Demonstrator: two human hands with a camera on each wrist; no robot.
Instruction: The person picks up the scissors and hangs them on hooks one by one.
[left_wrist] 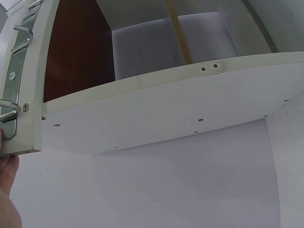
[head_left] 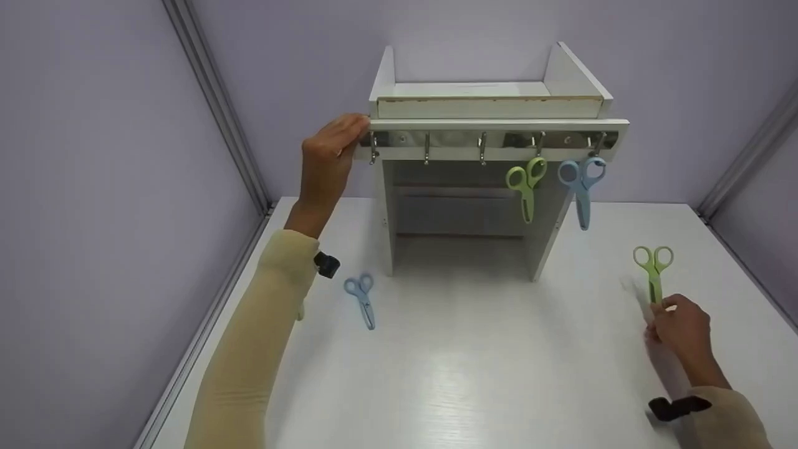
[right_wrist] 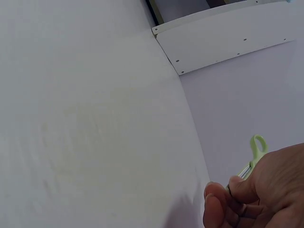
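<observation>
Right hand [head_left: 679,330] pinches the blade end of a pair of light-green plastic scissors [head_left: 653,268], fingers curled round the closed blades; the finger loops point away from the wrist, toward the rack. The right wrist view confirms it: thumb and fingers [right_wrist: 223,202] closed on the blades, one green loop [right_wrist: 258,145] sticking out beyond them. Whether the scissors are clear of the white tabletop [head_left: 474,374] or resting on it, I cannot tell.

Up and to the left of that grip stands the white wooden shelf unit [head_left: 492,103] with a metal hook rail [head_left: 486,140] along its front edge. Nearest the grip, on the far-right hook, hang pale-blue plastic scissors [head_left: 581,184]; next hook along holds a second pair of green scissors [head_left: 527,184]. Three hooks further left are bare.

Left hand [head_left: 329,153] grips the left end of the rail board, fingers wrapped over its corner, thumb side just visible in the left wrist view [left_wrist: 7,190]. Well below it, another pair of pale-blue scissors [head_left: 361,299] lies flat on the table.

Judgement: holding by the blades keeps the loops free, which suits threading a loop over a hook. Keep the loop opening square to the hook tip, approach from the front, and steady the shelf with the left hand so it doesn't rock.
</observation>
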